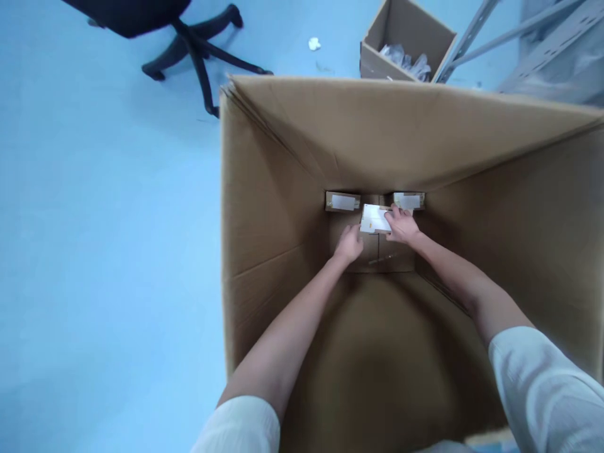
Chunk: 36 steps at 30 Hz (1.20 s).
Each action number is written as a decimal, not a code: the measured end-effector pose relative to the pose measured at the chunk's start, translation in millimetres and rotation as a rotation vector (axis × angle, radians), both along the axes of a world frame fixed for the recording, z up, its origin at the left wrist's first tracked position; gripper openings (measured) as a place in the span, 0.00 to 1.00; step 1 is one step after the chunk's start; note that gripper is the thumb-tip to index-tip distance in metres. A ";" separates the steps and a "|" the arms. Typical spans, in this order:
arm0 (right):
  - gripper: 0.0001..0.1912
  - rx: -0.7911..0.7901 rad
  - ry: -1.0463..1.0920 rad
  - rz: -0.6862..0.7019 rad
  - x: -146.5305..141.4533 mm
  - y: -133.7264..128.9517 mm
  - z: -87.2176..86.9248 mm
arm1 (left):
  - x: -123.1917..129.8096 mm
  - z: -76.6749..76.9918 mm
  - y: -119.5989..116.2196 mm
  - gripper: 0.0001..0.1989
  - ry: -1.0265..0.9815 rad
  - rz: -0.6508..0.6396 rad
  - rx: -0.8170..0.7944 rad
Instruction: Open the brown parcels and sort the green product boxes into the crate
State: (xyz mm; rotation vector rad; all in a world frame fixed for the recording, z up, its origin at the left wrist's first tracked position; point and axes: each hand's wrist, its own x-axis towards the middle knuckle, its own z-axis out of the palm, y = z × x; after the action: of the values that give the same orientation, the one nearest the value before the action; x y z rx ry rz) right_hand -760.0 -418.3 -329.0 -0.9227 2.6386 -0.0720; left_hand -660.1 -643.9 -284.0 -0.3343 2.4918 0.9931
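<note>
Both arms reach deep into a tall cardboard box (396, 129). My right hand (402, 225) grips the right end of a small box with a white label (374, 218), near the bottom. At that small box's left edge is my left hand (350, 243), its fingers curled; whether they pinch its corner is too small to tell. Against the far wall, on the bottom, stand two more labelled small boxes: one in the left corner (343, 202), the other in the right corner (408, 201), partly behind my right hand.
Beyond the tall box, a smaller open carton (372, 60) holds clear plastic bags. A metal rack (472, 34) rises at the upper right. A black chair base (198, 50) stands on the blue floor (108, 251) at upper left, and a white scrap (314, 43) lies nearby.
</note>
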 end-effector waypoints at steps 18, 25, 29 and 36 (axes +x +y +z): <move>0.30 -0.034 0.321 -0.194 114.9 67.6 202.8 | -20.1 152.0 51.6 0.57 0.495 -0.738 -0.266; 0.32 -0.139 0.467 -0.345 167.5 139.7 243.6 | -13.4 202.6 119.9 0.56 0.645 -0.896 -0.160; 0.33 -0.166 0.492 -0.470 216.1 185.7 241.5 | 5.0 216.9 171.7 0.57 0.681 -1.045 -0.153; 0.34 -0.201 0.501 -0.733 325.4 245.4 200.3 | 61.5 194.4 256.9 0.55 0.635 -1.268 -0.065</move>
State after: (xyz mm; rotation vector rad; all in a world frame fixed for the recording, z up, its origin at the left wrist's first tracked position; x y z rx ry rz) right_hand -434.6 -172.9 -128.7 0.0476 3.3488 -0.3220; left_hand -598.6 -387.0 -89.5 1.5602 2.4326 0.4526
